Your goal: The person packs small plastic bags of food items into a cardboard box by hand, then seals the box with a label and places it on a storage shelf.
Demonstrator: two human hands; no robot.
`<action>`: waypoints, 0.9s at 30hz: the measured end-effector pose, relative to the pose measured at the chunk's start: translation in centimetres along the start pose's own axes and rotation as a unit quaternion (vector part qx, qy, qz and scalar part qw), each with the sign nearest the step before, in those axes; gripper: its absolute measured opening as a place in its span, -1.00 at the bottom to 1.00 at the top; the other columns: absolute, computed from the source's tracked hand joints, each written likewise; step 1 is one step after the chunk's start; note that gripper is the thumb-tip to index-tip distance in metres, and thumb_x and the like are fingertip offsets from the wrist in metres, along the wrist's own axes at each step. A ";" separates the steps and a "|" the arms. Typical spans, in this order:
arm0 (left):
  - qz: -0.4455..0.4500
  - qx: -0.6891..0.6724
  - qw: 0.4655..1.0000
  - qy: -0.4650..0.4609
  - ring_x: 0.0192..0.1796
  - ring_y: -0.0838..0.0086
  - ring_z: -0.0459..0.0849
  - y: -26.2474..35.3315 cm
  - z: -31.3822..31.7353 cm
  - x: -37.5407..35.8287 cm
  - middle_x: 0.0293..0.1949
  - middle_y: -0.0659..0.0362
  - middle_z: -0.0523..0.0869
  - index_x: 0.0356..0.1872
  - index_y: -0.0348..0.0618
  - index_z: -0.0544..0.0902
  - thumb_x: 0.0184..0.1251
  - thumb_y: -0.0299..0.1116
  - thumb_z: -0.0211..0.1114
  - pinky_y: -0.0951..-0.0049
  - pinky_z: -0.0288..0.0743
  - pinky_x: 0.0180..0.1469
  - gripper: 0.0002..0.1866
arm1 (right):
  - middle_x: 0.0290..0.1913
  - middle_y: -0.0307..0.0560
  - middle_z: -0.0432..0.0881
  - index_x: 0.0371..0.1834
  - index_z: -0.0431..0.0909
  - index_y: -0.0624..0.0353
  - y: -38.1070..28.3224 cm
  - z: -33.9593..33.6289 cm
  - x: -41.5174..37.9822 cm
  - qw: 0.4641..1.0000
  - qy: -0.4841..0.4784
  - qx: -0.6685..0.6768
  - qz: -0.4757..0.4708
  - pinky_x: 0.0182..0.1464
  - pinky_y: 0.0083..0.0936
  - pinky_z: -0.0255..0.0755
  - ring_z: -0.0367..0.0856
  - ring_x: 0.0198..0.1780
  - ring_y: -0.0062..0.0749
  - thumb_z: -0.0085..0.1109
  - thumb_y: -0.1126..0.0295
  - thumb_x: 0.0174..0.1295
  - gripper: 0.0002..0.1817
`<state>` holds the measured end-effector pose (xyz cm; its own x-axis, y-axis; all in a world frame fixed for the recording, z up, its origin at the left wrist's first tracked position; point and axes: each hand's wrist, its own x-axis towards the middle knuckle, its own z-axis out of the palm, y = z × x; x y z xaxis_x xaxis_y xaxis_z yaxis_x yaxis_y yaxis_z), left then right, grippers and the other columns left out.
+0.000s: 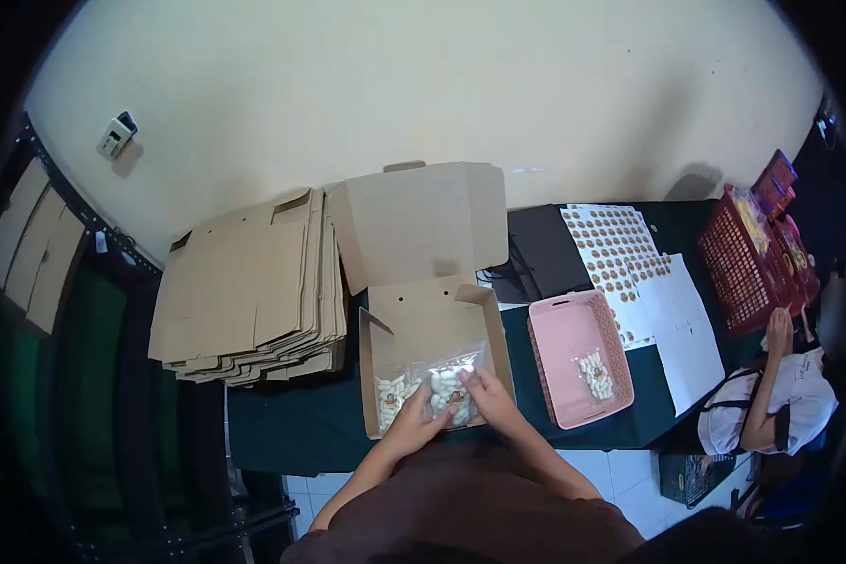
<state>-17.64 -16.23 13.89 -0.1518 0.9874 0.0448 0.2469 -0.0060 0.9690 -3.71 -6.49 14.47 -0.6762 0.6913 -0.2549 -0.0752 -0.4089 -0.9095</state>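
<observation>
Clear plastic bag of pale snack pieces [449, 390] in open brown cardboard box [434, 324]

The bag lies flat (a printed label shows) at the box's near edge, beside another such bag [392, 393].

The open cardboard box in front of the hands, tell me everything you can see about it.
The cardboard box is plain brown, shallow and square, with its hinged lid flung back flat toward the wall. It sits on the dark green table, beside a stack of flat cardboard and a pink basket. Inside lie clear bags of pale pieces. The left hand and right hand press one bag into it.

Packing workroom, flat cartons [249, 301], sticker sheets [620, 249]
</observation>
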 end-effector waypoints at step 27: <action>0.005 -0.158 0.980 0.122 -0.02 0.49 0.52 0.5 -1.1 1.2 -0.04 0.09 0.57 0.00 -0.30 0.47 0.44 -0.27 -0.04 0.48 0.34 0.08 -0.68 | -0.27 -0.17 0.62 -0.13 0.57 0.32 -0.7 -2.0 -0.1 0.981 0.021 -0.169 -0.089 -0.08 -0.63 0.33 0.49 -0.19 -0.60 -0.06 0.29 0.36 -0.69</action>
<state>-18.72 -15.17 14.70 -0.3852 0.9199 0.0738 -0.0525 -0.1016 0.9934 -2.13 -5.08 14.46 -0.6432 0.7605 -0.0891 0.0627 -0.0637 -0.9960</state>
